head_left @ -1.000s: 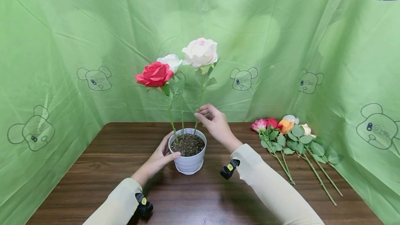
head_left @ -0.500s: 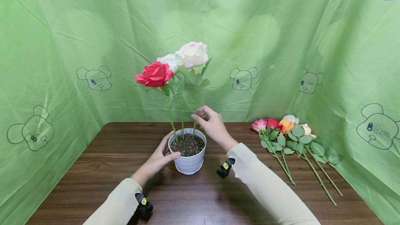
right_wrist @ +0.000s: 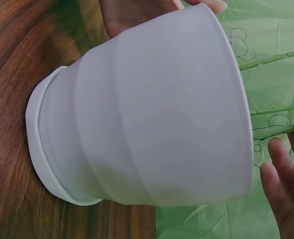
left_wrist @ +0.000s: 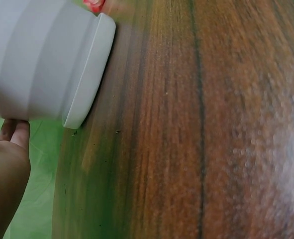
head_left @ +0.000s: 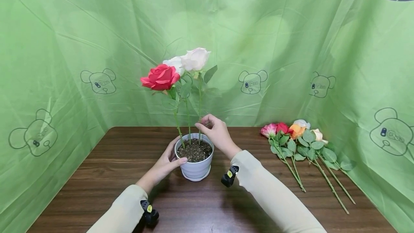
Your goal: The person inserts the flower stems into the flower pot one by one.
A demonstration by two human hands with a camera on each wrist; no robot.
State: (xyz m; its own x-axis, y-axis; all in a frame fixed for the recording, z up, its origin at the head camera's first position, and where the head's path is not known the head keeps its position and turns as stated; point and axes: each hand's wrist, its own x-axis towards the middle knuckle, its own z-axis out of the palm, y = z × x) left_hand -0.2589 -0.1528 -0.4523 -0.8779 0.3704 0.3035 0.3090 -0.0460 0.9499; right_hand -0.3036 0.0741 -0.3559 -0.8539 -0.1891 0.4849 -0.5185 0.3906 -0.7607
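Note:
A white flower pot [head_left: 196, 170] filled with dark soil [head_left: 193, 152] stands on its saucer on the wooden table. My left hand [head_left: 164, 163] grips its left side, thumb over the near rim; in the left wrist view the fingertips [left_wrist: 21, 133] rest against the pot wall. My right hand [head_left: 217, 133] pinches the stem of a pale pink rose [head_left: 196, 59] between thumb and index finger, low above the soil, the other fingers loosely bent. A red rose [head_left: 160, 77] and a white rose [head_left: 172, 63], partly hidden by the other blooms, also stand upright in the soil.
On the right of the table [head_left: 106, 175] lies a bunch of artificial roses, among them a pink one [head_left: 268, 130], an orange one [head_left: 295, 131] and a cream one [head_left: 318, 135], stems towards the near edge. A green printed curtain [head_left: 136, 39] encloses the back and sides.
The pale pink rose has come down and left, its bloom now overlapping the white one. My right hand has moved down and slightly left with the stem. My left hand stays on the pot.

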